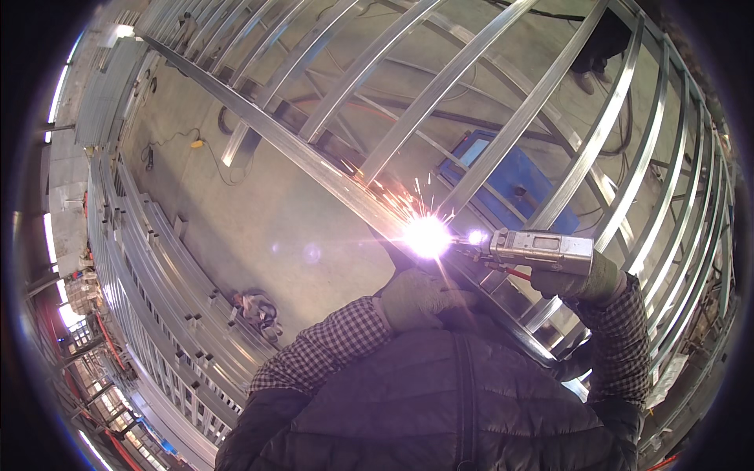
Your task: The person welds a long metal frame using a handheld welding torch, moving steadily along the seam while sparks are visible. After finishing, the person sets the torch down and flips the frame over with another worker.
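Note:
My right hand (pixel 598 280), in a green work glove, is closed round the handle of a silver, box-shaped welding gun (pixel 542 250). Its nozzle points left at a blinding white glow on a long metal rail (pixel 290 157). Orange sparks fly up and leftward from that spot. Close below the glow, my left hand (pixel 420 301), gloved too, is closed beside the rail. Its fingers are partly hidden, and I cannot make out what they hold. Glare covers the joint itself.
Parallel metal bars (pixel 440 90) run from the rail toward the upper right. A blue case (pixel 503 177) sits on the floor beneath them. Stacked metal frames (pixel 149 275) stand at left, near a dark bundle (pixel 257 312). Cables (pixel 224 169) trail across the floor.

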`<state>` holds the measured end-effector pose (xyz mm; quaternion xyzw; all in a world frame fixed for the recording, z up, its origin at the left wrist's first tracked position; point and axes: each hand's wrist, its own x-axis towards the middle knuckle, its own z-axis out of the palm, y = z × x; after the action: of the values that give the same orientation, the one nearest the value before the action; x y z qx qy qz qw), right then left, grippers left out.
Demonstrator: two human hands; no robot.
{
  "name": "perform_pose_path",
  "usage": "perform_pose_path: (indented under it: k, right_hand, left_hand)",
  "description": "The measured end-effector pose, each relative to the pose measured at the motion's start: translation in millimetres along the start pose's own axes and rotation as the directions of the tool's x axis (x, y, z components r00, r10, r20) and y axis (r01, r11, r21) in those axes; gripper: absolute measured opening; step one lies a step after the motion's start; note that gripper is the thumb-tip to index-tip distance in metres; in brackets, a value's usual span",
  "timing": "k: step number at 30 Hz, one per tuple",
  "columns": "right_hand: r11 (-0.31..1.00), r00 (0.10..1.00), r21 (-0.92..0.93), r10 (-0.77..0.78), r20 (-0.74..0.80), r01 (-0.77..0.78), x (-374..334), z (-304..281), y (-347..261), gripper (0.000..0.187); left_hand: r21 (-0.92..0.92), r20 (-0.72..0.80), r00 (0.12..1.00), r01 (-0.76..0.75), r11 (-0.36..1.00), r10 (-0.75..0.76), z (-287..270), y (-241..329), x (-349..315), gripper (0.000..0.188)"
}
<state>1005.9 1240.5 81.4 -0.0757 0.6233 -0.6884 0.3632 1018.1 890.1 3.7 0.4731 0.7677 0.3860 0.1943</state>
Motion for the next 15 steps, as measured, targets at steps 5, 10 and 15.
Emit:
perform_pose_path:
  k: [5,10,15]
  right_hand:
    - [0.997,0.997,0.028,0.069,0.018,-0.070,-2.4,-1.2,-2.1,0.058]
    - [0.997,0.998,-0.047,0.064,0.019,-0.063,-2.6,-2.1,-3.6,0.059]
    - [0.999,1.000,-0.053,0.011,-0.007,-0.012,-3.9,-0.1,-1.7,0.058]
  left_hand:
    - [0.003,0.018,1.000,-0.003,1.000,0.003,1.4,-2.7,-0.9,0.075]
    - [-0.031,-0.029,0.999,-0.026,0.999,0.026,3.5,-4.8,-1.1,0.075]
    - [-0.009,-0.047,0.999,-0.023,1.000,0.022,6.3,-5.4,-3.2,0.075]
